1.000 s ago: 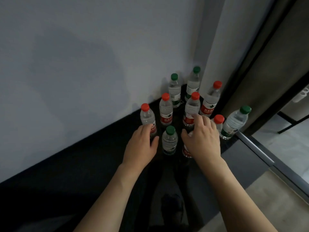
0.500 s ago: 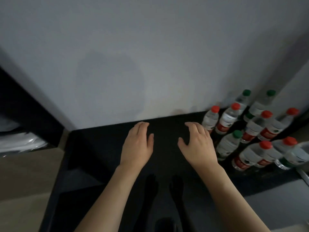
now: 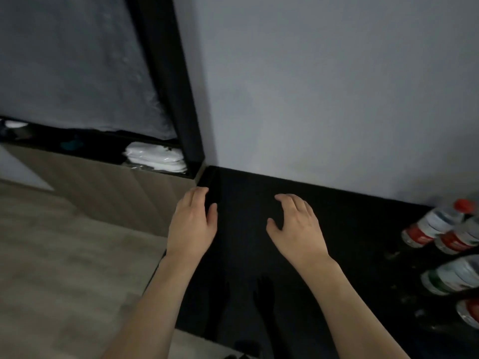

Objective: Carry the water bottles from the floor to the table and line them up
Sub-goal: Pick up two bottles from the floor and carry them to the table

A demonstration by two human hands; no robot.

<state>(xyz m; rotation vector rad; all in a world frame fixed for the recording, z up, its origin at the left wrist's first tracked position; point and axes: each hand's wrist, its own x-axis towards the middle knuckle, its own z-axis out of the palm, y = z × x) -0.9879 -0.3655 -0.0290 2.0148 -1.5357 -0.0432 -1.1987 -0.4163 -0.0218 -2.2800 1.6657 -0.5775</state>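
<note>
Several clear water bottles stand at the right edge of the view on a black surface (image 3: 350, 242). A red-capped, red-labelled bottle (image 3: 432, 224) is the farthest one visible, and a green-labelled bottle (image 3: 451, 277) stands nearer to me. My left hand (image 3: 193, 225) hovers over the left edge of the black surface, fingers apart, holding nothing. My right hand (image 3: 295, 229) hovers over the middle of the black surface, fingers spread and slightly curled, also holding nothing. Both hands are well to the left of the bottles.
A grey wall (image 3: 324, 94) rises behind the black surface. A black vertical frame (image 3: 176, 86) stands to the left of it. A stack of white folded items (image 3: 155, 158) lies on a dark ledge. A wood-toned surface (image 3: 64, 255) fills the lower left.
The view has swung left, so the bottles slid from the centre to the right edge. My hands left the bottles, holding nothing, and now hover over bare black surface.
</note>
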